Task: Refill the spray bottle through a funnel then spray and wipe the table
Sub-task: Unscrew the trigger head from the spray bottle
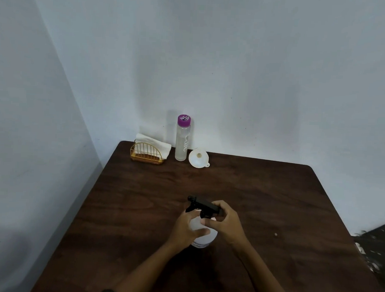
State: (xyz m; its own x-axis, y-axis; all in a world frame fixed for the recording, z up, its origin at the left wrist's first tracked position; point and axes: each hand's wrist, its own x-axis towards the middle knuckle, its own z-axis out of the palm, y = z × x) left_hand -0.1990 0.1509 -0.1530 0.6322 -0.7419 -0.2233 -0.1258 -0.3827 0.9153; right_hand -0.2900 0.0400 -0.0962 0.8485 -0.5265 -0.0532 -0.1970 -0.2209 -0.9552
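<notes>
A white spray bottle (pixel 205 239) with a black trigger head (pixel 203 206) stands on the dark wooden table (pixel 272 203) near the middle. My left hand (pixel 187 229) grips the bottle's white body from the left. My right hand (pixel 225 221) holds the black head and collar, with fingers curled round it. A white funnel (pixel 198 160) lies on its side at the table's far edge. Beside it stands a tall clear water bottle (pixel 181 141) with a purple cap. White cloth (pixel 153 143) sits in a gold wire holder (pixel 146 154) at the far left corner.
Pale walls meet in a corner right behind the table's far and left edges. A small light speck (pixel 275 234) lies on the table to the right. Dark floor with debris (pixel 373 246) shows past the right edge.
</notes>
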